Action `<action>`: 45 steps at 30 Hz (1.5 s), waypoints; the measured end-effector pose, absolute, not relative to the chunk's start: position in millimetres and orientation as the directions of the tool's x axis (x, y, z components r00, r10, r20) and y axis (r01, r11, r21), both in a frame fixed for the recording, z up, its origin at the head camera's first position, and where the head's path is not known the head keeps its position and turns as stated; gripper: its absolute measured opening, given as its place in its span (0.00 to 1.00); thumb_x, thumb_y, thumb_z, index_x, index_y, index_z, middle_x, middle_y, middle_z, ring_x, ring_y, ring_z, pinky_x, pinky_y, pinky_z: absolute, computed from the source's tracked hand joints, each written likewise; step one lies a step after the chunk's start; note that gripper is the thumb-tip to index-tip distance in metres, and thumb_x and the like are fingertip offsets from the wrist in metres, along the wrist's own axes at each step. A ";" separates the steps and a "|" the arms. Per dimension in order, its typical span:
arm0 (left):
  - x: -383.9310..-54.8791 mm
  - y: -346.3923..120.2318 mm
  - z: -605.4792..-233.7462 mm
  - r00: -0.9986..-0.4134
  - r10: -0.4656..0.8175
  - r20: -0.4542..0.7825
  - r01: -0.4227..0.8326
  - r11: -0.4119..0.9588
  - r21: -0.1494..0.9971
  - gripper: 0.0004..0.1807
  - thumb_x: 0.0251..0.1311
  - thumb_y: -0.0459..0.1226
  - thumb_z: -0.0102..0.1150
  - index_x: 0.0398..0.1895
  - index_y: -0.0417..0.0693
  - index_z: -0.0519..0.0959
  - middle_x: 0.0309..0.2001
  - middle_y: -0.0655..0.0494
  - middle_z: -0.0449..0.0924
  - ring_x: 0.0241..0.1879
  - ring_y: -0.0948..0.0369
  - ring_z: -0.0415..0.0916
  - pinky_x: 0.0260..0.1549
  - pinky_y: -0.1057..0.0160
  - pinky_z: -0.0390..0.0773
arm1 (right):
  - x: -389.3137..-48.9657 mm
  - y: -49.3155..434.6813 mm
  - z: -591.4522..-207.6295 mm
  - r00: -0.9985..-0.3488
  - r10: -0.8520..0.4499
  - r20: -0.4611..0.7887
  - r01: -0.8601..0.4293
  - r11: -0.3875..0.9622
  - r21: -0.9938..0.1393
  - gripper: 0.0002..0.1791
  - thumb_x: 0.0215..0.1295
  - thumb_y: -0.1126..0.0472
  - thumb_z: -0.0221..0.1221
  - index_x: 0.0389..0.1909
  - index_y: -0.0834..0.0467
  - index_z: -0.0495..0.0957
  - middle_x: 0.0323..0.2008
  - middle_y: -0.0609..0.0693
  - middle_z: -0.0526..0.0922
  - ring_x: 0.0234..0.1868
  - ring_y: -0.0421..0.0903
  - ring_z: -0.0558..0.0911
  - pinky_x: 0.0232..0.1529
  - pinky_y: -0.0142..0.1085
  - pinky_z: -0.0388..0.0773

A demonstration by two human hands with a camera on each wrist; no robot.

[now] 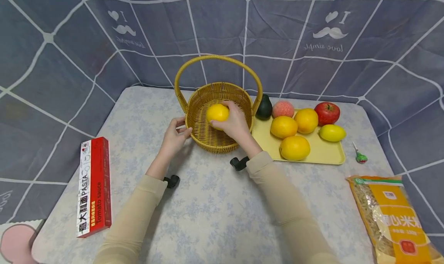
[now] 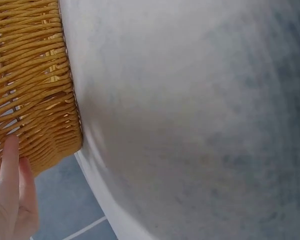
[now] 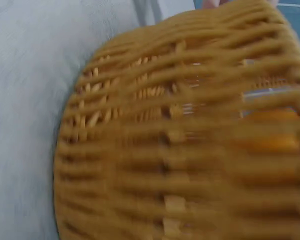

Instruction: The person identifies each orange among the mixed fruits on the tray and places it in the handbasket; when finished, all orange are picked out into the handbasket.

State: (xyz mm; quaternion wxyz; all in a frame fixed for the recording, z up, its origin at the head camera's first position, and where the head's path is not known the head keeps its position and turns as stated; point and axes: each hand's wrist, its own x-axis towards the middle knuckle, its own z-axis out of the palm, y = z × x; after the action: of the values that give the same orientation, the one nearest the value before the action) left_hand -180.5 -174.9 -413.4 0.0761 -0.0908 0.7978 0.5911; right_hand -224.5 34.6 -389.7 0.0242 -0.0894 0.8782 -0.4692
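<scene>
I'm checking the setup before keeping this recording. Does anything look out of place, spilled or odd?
The backdrop cloth looks odd: its lettering reads mirrored, though the print on the red-and-white box reads normally, so the cloth may hang back to front. The basket stands upright, and I see no spill.

"pasta", "tomato sauce" box [image 1: 94,187], mirrored "love simple" curtain [image 1: 218,29], "心米" bag [image 1: 395,221]

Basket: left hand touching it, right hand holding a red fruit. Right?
Wrong colour: the head view shows the right hand holding a yellow fruit. The left hand is indeed touching the basket.
</scene>
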 end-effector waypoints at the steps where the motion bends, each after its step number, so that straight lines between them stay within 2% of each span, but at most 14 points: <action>1: -180.5 -174.8 -413.0 -0.972 -0.059 -0.226 -0.233 0.285 0.930 0.30 0.73 0.36 0.51 0.75 0.46 0.55 0.72 0.44 0.58 0.67 0.49 0.66 0.60 0.54 0.80 | -226.7 30.3 -391.1 -0.983 -0.180 0.037 -0.131 0.540 -0.831 0.42 0.53 0.51 0.72 0.68 0.56 0.66 0.64 0.56 0.72 0.59 0.54 0.74 0.57 0.49 0.78; 17: -179.7 -171.0 -412.0 -0.973 -0.059 -0.221 -0.229 0.301 0.926 0.29 0.73 0.35 0.51 0.74 0.45 0.56 0.71 0.43 0.59 0.67 0.49 0.67 0.59 0.54 0.81 | -248.1 -15.2 -410.0 -0.980 -0.185 -0.075 -0.048 0.585 -0.810 0.41 0.55 0.55 0.72 0.67 0.61 0.65 0.63 0.59 0.73 0.60 0.55 0.74 0.60 0.46 0.79; 30: -179.0 -170.6 -412.8 -0.973 -0.070 -0.219 -0.230 0.306 0.924 0.30 0.73 0.36 0.50 0.75 0.45 0.55 0.72 0.44 0.58 0.68 0.49 0.65 0.59 0.54 0.81 | -253.7 -16.3 -417.4 -0.973 -0.227 -0.043 -0.095 0.566 -0.819 0.39 0.58 0.55 0.70 0.68 0.60 0.65 0.66 0.58 0.70 0.64 0.54 0.71 0.65 0.46 0.74; 37: -179.8 -172.3 -413.6 -0.971 -0.077 -0.225 -0.238 0.301 0.923 0.30 0.73 0.36 0.50 0.75 0.47 0.55 0.73 0.45 0.57 0.68 0.50 0.64 0.59 0.55 0.81 | -251.9 -11.7 -413.0 -0.963 -0.256 -0.083 -0.085 0.583 -0.808 0.40 0.60 0.54 0.69 0.71 0.58 0.63 0.68 0.58 0.67 0.65 0.55 0.71 0.66 0.48 0.74; 45: -179.3 -170.4 -414.4 -0.972 -0.081 -0.220 -0.234 0.298 0.925 0.30 0.73 0.35 0.50 0.75 0.46 0.55 0.72 0.45 0.58 0.68 0.49 0.65 0.59 0.54 0.81 | -249.4 -2.5 -410.3 -0.960 -0.264 -0.092 -0.091 0.607 -0.789 0.46 0.59 0.51 0.70 0.74 0.59 0.59 0.71 0.59 0.64 0.69 0.56 0.67 0.70 0.50 0.71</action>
State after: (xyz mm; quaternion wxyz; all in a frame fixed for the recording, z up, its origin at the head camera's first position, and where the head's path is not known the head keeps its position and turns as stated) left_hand -179.3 -170.4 -414.4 0.0657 -0.0980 0.8030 0.5842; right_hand -249.4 -2.5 -410.3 0.1001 -0.0995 0.8908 -0.4318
